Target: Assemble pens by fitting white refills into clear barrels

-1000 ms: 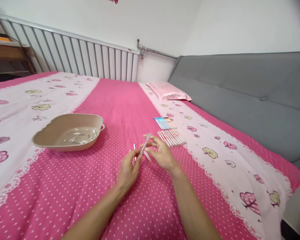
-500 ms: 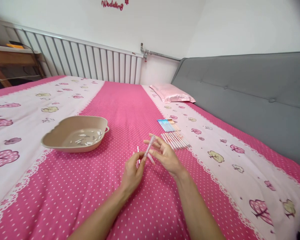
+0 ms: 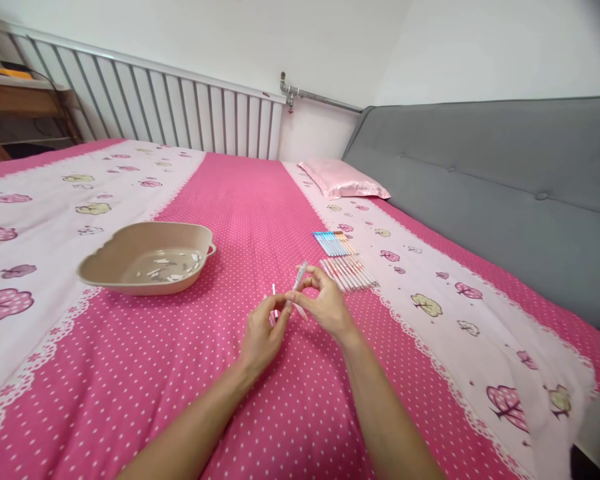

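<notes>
Over the pink dotted bedspread [image 3: 240, 220] my two hands meet. My right hand [image 3: 324, 305] pinches a clear pen barrel [image 3: 299, 275] that points up and away. My left hand [image 3: 261, 333] is closed on a thin white refill [image 3: 273, 293] that sticks up from its fingers, close to the barrel's lower end. Just beyond my right hand lies a row of pink-tipped pens [image 3: 349, 273], and behind it a smaller row of blue and orange pens [image 3: 334, 243].
A beige plastic basin [image 3: 147, 257] with several small white bits in it sits on the bed at the left. A pink pillow [image 3: 344, 188] lies at the far end by a grey padded headboard [image 3: 480, 180]. A slatted rail [image 3: 155, 110] runs along the back.
My right fingers have curled tighter round the barrel, and the hands have drawn closer together. The view has shifted slightly.
</notes>
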`<state>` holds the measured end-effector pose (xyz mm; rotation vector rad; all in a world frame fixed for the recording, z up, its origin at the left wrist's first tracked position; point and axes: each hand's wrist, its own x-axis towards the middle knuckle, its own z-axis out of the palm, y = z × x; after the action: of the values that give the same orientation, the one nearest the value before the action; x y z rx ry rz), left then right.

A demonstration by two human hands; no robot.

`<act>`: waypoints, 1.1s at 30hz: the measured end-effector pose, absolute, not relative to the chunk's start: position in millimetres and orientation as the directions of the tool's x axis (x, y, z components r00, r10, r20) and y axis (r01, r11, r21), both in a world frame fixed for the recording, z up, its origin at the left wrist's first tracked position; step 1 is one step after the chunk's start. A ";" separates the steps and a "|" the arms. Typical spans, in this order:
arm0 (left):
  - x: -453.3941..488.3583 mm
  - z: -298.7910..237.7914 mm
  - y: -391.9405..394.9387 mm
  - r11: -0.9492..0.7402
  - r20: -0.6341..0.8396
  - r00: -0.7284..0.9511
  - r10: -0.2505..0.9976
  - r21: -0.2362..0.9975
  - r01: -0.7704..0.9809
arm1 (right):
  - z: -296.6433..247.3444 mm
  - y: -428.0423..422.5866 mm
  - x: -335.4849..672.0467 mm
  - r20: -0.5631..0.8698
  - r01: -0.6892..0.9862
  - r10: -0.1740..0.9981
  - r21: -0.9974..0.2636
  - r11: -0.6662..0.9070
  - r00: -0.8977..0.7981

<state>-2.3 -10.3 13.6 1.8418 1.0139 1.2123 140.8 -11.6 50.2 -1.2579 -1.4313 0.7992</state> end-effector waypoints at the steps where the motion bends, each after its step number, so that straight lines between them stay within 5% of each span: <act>1: -2.3 13.7 -10.3 -0.442 0.385 0.259 0.886 0.870 0.219 | 50.7 -12.4 140.8 0.247 0.227 0.968 -0.947 0.228 0.054; 8: -1.5 14.1 -9.7 -0.398 0.343 0.327 0.881 0.910 0.119 | 56.3 -16.3 140.8 0.129 -0.072 0.976 -0.990 0.117 -0.178; 23: -3.2 10.9 -6.3 -0.308 0.283 0.197 0.939 0.945 0.110 | 52.2 -12.7 128.7 0.231 0.215 0.967 -0.955 0.204 0.108; 29: -2.8 16.0 -4.1 -0.202 0.247 0.355 0.901 0.966 -0.160 | 53.4 -13.7 130.9 0.097 -0.150 0.986 -0.986 0.076 -0.133; 33: -3.1 15.8 -2.2 -0.146 0.226 0.410 0.884 0.965 -0.218 | 55.4 -15.7 135.4 0.070 -0.187 0.984 -0.982 0.038 -0.165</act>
<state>-3.1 -2.2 15.8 1.3877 0.6488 1.0845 135.4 -15.7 55.4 -0.9459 -1.2176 1.3737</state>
